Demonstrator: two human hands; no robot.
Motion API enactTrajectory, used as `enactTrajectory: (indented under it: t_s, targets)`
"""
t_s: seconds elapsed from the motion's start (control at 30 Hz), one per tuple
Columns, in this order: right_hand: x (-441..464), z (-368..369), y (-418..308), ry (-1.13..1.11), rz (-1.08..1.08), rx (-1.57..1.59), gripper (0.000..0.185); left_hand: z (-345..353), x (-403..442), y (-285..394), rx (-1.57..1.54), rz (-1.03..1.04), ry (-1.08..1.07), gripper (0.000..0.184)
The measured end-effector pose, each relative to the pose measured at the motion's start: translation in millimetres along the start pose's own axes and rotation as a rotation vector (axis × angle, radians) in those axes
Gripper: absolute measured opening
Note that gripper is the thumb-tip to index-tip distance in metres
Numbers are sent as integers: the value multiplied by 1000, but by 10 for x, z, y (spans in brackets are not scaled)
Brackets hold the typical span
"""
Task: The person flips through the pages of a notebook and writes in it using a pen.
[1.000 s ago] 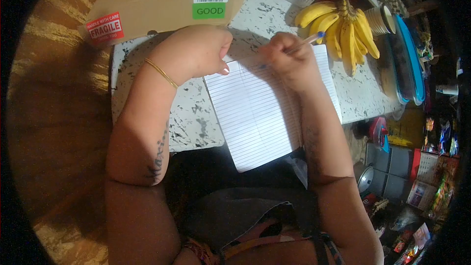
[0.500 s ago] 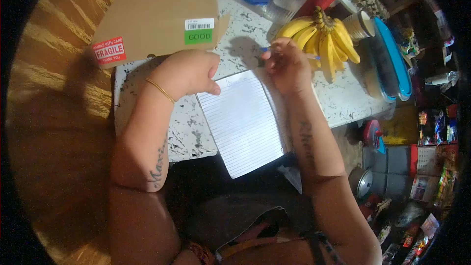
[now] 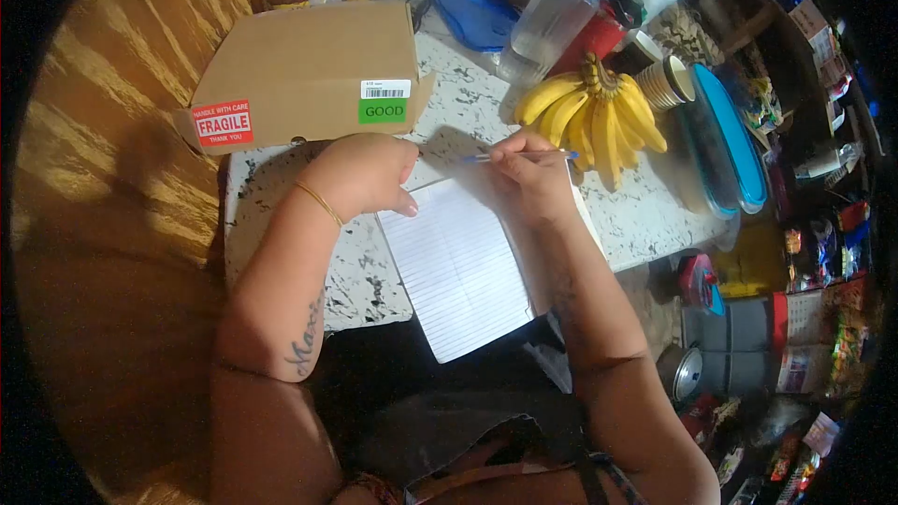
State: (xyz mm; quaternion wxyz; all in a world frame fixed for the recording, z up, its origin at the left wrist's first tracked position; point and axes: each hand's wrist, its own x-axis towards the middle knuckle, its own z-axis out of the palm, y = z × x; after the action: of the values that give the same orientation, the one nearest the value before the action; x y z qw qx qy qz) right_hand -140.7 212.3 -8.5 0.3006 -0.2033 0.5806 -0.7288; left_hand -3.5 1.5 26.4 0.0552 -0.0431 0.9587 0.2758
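A lined notebook (image 3: pixel 458 266) lies open at the table's front edge, its near end sticking out over the edge. My left hand (image 3: pixel 365 173) is bent over its top left corner, with the thumb on the page edge and the other fingers curled and partly hidden. In my right hand (image 3: pixel 533 178) is a pen (image 3: pixel 479 159) with blue ends, pinched in the fingers and lying nearly level above the notebook's upper right. No writing can be made out on the page.
Behind my left hand stands a cardboard box (image 3: pixel 309 56) with labels. Bananas (image 3: pixel 599 122) lie beyond my right hand. Past them are a clear pitcher (image 3: pixel 552 23), paper cups (image 3: pixel 666 84) and a blue-lidded container (image 3: pixel 725 136). A blue pouch (image 3: pixel 474 19) sits at the back.
The view has tilted up, so things sit lower in it. My right hand has turned and moved slightly left, and the pen shows more clearly. My left hand stays by the notebook corner.
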Motion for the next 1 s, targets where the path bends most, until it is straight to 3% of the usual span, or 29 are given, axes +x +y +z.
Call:
enactTrajectory:
  t_s: [0.1,0.2,0.37,0.57,1.0]
  targets:
    - [-16,28,28,3,-75,199,12,-35,-5,68,49,-48,-41,38]
    - [-3,19,24,27,-77,101,12,-27,6,88,58,-43,-31,38]
    - [-30,87,-67,5,-1,288,8,-39,-9,121,49,-41,-17,38]
    - [27,-41,42,-64,-87,84,8,9,4,69,44,0,14,35]
    - [14,-74,-4,-183,7,219,11,6,-1,80,50,-18,1,36]
